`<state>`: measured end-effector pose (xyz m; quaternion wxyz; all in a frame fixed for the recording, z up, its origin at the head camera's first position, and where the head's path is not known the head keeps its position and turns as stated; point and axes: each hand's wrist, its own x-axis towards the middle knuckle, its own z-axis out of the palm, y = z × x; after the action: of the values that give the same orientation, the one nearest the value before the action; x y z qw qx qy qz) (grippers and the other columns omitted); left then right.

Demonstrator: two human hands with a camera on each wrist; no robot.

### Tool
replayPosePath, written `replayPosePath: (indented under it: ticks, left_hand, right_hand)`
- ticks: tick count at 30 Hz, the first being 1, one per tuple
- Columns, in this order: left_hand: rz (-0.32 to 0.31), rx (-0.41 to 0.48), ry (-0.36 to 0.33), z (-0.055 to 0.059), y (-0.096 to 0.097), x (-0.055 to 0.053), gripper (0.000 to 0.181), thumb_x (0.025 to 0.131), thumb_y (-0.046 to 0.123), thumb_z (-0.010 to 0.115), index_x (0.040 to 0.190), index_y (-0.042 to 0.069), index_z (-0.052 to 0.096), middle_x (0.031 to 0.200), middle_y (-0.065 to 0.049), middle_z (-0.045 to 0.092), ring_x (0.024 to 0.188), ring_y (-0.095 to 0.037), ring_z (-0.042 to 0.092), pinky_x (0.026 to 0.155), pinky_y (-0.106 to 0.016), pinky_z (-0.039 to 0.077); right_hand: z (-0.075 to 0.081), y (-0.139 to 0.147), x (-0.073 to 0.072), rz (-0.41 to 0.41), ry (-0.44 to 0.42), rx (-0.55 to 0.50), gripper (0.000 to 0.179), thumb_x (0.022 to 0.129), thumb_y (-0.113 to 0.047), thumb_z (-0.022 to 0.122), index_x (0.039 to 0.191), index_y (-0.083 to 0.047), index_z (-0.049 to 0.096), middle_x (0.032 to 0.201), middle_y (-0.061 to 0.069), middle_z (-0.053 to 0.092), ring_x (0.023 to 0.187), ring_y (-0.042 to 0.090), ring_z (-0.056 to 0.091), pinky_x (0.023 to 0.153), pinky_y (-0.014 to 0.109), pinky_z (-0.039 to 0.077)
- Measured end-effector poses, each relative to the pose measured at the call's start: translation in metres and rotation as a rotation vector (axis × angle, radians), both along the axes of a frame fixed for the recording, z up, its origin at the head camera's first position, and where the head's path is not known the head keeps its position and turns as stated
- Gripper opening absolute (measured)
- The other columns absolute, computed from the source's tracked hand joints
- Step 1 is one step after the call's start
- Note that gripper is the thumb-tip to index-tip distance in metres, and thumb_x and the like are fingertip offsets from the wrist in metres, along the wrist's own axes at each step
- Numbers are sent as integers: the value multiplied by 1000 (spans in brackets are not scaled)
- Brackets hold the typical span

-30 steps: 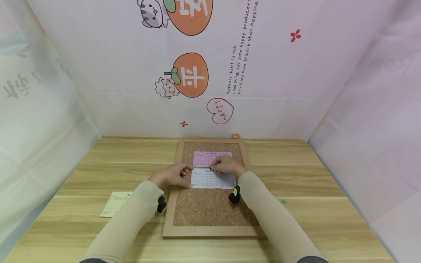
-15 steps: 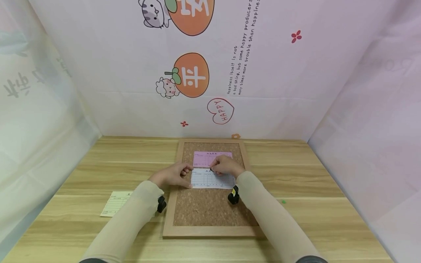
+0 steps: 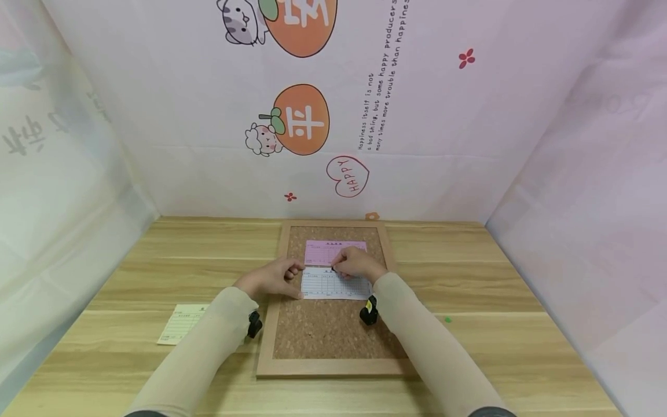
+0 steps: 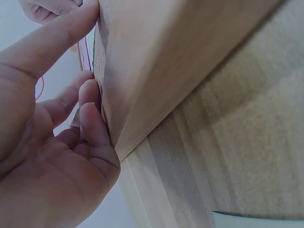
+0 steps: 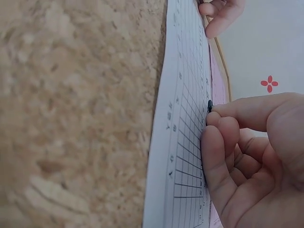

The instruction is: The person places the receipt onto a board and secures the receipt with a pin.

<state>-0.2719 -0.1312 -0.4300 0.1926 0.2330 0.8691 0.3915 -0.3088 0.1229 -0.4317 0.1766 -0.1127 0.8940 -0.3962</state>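
A wood-framed cork board (image 3: 323, 333) lies on the table, bearing a white printed form (image 3: 315, 285) and, just above it, a pink form (image 3: 318, 252). My right hand (image 3: 361, 264) pinches a small dark pushpin (image 5: 210, 104) at the white form's top edge, near its middle. How deep the pin sits cannot be seen. At the form's left edge my left hand (image 3: 271, 278) touches the board, thumb extended by the lower corner and index finger by the upper one. Its other fingers bend loosely and hold nothing.
A pale yellow form (image 3: 182, 322) lies on the wooden table (image 3: 484, 278) left of the board, partly hidden by the left sleeve. A tiny green spot (image 3: 448, 319) is on the table at right. Printed cloth (image 3: 417, 116) surrounds the table's back and sides.
Hands, forms and board hold almost the same positions throughout. Only a slight shift of the head camera shows.
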Motion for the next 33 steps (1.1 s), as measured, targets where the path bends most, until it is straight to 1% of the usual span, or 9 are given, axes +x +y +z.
replayPosePath:
  ticks: [1,4,10,16,25,33]
  left_hand:
    - [15,1,-13,0,0,0,68,82,10,84,137,-7,48,116,-11,49,104,-23,43,96,-39,41]
    - [31,-2,-23,-2,0,-2,69,81,9,85,137,-5,49,118,-12,49,106,-24,44,98,-42,41]
    - [43,7,-32,-3,1,-1,69,80,7,85,137,-5,49,119,-13,49,107,-25,44,100,-43,40]
    - [38,6,-23,-2,0,0,69,80,8,85,138,-5,49,120,-13,49,109,-25,45,101,-44,40]
    - [19,0,-14,-3,1,-2,70,80,9,85,138,-6,49,116,-11,50,105,-23,44,98,-41,41]
    - [24,12,-18,-2,-1,-2,70,80,8,85,138,-6,49,118,-11,50,107,-24,45,101,-43,40]
  right_hand:
    - [0,0,0,1,3,2,11,95,-9,63,100,-5,71,78,5,64,68,15,54,63,27,46]
    - [0,0,0,4,12,8,12,95,-10,63,101,-6,71,79,4,64,69,15,55,64,28,46]
    - [-1,2,0,5,2,-21,14,94,-9,62,104,-5,71,81,5,65,70,15,55,65,28,47]
    - [-3,2,0,5,-6,-55,14,95,-9,60,105,-4,70,82,5,65,70,15,55,65,27,47]
    - [-3,5,2,3,1,-40,13,99,-13,61,105,-5,69,82,5,63,72,14,56,66,27,47]
    - [-8,6,-3,31,-1,-59,15,101,-15,60,107,-5,69,87,6,65,75,15,59,68,28,50]
